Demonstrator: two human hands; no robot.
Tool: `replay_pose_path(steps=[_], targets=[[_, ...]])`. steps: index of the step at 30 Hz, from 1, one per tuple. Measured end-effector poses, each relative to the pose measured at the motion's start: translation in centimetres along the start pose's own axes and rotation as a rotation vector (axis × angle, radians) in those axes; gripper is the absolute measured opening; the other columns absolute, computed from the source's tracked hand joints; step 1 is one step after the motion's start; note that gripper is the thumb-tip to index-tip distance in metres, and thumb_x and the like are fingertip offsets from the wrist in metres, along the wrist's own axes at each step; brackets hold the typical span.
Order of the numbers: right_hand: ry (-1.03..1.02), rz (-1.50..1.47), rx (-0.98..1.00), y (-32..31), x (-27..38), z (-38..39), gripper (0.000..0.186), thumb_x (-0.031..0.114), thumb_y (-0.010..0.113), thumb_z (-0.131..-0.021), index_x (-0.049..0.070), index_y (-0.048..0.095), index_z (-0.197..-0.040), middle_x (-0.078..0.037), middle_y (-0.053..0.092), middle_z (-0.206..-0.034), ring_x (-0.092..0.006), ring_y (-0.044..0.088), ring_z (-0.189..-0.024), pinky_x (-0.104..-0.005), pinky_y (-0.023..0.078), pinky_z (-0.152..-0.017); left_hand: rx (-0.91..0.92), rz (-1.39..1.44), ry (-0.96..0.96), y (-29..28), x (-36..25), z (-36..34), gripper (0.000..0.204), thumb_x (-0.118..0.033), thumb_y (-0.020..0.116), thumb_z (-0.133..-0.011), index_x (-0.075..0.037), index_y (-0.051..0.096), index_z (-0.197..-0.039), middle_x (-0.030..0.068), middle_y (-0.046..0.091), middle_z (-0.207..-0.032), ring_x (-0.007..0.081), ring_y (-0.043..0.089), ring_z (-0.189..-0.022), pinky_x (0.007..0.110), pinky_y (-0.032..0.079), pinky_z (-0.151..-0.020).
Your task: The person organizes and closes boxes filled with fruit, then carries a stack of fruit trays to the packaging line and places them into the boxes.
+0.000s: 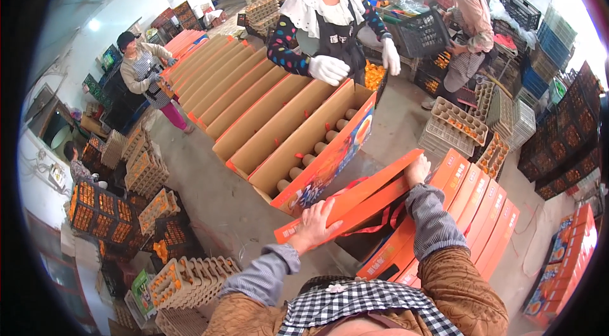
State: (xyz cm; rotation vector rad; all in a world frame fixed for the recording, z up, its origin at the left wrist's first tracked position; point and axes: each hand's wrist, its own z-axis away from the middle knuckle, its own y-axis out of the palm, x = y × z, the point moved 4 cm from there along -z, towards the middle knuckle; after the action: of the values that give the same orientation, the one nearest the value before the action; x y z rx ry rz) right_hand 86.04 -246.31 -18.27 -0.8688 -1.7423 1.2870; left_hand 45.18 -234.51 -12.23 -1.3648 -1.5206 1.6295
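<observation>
My left hand (312, 225) lies over the near left end of a flat orange-red gift carton (358, 200), thumb along its edge. At the carton's far right end my right hand (417, 170) is wrapped round the edge, its fingertips partly hidden. The carton stands tilted on its narrow side, and a red ribbon handle (394, 214) hangs in the gap beside it. Several similar shut cartons (472, 203) stand packed side by side to the right. Just beyond my hands is an open carton (304, 155) with a brown insert and rounded pale items along it.
A long row of open cartons (247, 85) runs to the far left. Across it stands a co-worker with white gloves (328, 70). Another person holds a black crate (424, 33). Egg-type trays (190, 282) and fruit crates (104, 212) pile at left; cartons (561, 260) stand at right.
</observation>
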Motion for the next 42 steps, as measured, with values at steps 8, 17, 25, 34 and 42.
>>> replay_pose_path(steps=[8, 17, 25, 34, 42], targets=[[-0.047, 0.06, -0.004, 1.5, -0.5, 0.2, 0.029, 0.026, 0.055, -0.099, 0.012, 0.067, -0.121, -0.008, 0.07, -0.116, -0.0275, 0.066, -0.113, -0.0443, 0.049, -0.093, 0.227, 0.227, -0.024, 2.0, 2.5, -1.4, 0.09, -0.063, 0.059, -0.099, -0.009, 0.03, -0.165, 0.0189, 0.047, -0.154, 0.0384, 0.049, -0.137, 0.053, 0.039, -0.112], [-0.004, -0.094, 0.186, 2.6, -1.8, -1.0, 0.032, 0.021, 0.054, -0.1, 0.008, 0.068, -0.126, -0.018, 0.072, -0.122, -0.0342, 0.069, -0.117, -0.0461, 0.054, -0.1, 0.091, -0.025, 0.083, 1.0, -0.5, -1.9, 0.071, -0.031, 0.068, -0.098, -0.011, 0.04, -0.161, 0.0223, 0.056, -0.136, 0.0398, 0.061, -0.113, 0.05, 0.052, -0.095], [-0.718, -0.682, 0.089, -6.1, 1.4, 4.3, 0.039, 0.002, 0.064, -0.098, 0.005, 0.065, -0.137, -0.014, 0.067, -0.139, -0.034, 0.061, -0.131, -0.0404, 0.049, -0.11, 0.048, -0.141, 0.036, 3.2, 0.3, -0.7, 0.066, -0.023, 0.067, -0.097, -0.021, 0.046, -0.16, 0.02, 0.057, -0.134, 0.037, 0.06, -0.107, 0.048, 0.052, -0.092], [-1.426, 0.031, 0.496, -5.5, 9.5, 8.6, 0.07, 0.039, 0.062, -0.102, 0.018, 0.036, -0.163, -0.012, 0.042, -0.164, -0.0331, 0.037, -0.152, -0.0523, 0.033, -0.122, 0.048, -0.126, 0.076, 2.8, 0.2, -2.0, 0.069, -0.025, 0.071, -0.096, -0.023, 0.045, -0.16, 0.0173, 0.057, -0.129, 0.0332, 0.062, -0.107, 0.045, 0.054, -0.094], [-1.541, 0.055, 0.23, -3.7, 9.6, 8.0, 0.059, 0.031, 0.058, -0.104, 0.032, 0.041, -0.16, -0.005, 0.062, -0.114, -0.0234, 0.061, -0.111, -0.0406, 0.045, -0.093, 0.115, -0.034, 0.043, 3.4, -0.1, -3.6, 0.067, -0.023, 0.069, -0.097, -0.018, 0.046, -0.159, 0.0196, 0.057, -0.132, 0.0356, 0.062, -0.111, 0.047, 0.053, -0.096]])
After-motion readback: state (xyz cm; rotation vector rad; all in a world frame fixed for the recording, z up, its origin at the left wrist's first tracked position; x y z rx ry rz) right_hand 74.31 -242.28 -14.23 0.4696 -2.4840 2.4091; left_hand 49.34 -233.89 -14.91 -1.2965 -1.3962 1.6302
